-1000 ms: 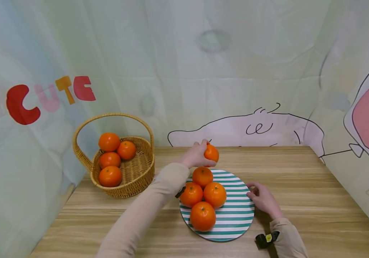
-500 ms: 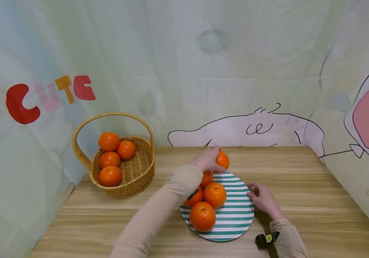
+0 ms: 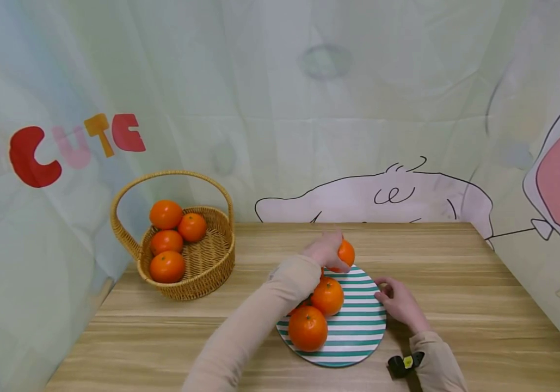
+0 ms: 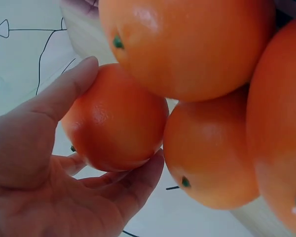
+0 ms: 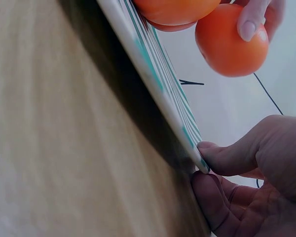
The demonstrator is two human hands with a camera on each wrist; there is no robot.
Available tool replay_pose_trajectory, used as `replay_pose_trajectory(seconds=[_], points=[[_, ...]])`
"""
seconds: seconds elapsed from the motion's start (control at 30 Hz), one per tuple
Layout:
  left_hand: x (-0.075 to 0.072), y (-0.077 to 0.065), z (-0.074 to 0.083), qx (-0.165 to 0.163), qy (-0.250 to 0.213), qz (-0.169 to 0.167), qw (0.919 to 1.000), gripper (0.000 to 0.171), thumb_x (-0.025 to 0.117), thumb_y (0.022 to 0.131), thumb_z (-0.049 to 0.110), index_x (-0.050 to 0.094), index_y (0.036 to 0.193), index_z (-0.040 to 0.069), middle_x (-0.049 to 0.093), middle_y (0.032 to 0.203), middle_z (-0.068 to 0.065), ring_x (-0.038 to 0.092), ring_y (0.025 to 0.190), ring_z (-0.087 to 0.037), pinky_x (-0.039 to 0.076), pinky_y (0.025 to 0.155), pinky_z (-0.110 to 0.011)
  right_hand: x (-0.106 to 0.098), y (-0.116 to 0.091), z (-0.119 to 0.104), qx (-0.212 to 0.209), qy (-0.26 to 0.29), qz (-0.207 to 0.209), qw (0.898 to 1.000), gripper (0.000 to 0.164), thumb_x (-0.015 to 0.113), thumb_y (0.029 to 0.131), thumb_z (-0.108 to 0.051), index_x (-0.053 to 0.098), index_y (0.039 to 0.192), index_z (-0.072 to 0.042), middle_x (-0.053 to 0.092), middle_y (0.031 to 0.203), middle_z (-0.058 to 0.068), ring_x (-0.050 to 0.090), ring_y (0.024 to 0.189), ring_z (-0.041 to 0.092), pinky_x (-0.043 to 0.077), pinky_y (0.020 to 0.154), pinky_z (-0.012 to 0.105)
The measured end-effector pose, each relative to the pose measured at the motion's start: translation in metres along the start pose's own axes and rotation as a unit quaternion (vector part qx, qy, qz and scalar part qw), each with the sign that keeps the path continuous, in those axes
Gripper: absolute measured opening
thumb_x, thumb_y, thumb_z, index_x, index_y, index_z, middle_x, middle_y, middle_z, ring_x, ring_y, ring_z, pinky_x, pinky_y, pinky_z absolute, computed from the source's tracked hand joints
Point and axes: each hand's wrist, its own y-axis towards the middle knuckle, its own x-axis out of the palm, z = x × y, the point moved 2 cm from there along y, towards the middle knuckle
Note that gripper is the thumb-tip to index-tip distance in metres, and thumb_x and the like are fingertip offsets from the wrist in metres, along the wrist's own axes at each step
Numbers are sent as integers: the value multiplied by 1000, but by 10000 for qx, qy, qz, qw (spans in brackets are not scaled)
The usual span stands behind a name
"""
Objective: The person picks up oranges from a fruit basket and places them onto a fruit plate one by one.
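My left hand (image 3: 327,251) grips an orange (image 3: 346,255) at the far edge of a round plate (image 3: 358,332) with green and white stripes. In the left wrist view, the thumb and fingers curl round this orange (image 4: 116,118), close beside another orange (image 4: 207,148). On the plate's left half, one orange (image 3: 307,329) lies at the front with a second orange (image 3: 327,296) behind it; my left sleeve mostly hides the others. My right hand (image 3: 401,305) pinches the plate's right rim, thumb above and fingers below, as the right wrist view shows (image 5: 256,173).
A wicker basket (image 3: 221,272) with a tall handle stands at the left, holding several oranges (image 3: 167,267) along its left side. Behind the wooden table (image 3: 480,305) hangs a printed curtain (image 3: 280,109). A black wrist camera (image 3: 399,366) sits by the right sleeve.
My left hand has carried its orange rightward and nearer, from beyond the plate to its far edge. The left sleeve now covers more of the plate's oranges. The right hand stays put.
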Motion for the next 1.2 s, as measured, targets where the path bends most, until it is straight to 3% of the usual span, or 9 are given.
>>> replay_pose_trajectory(seconds=[0.47, 1.2], points=[[14, -2, 11, -177, 791, -121, 9966, 72, 81, 85, 35, 43, 143, 16, 55, 129, -13, 60, 99, -27, 53, 97, -39, -2, -1, -1, 20, 12, -29, 10000, 32, 61, 97, -5, 59, 127, 3, 54, 87, 10, 50, 79, 21, 39, 66, 32], [26, 1, 12, -279, 1302, -261, 9907, 68, 81, 83, 33, 48, 140, 16, 59, 121, -10, 57, 98, -24, 46, 97, -35, -1, -1, 0, 95, -2, -37, 9999, 32, 61, 97, -5, 59, 127, 2, 54, 88, 10, 50, 80, 22, 39, 66, 32]])
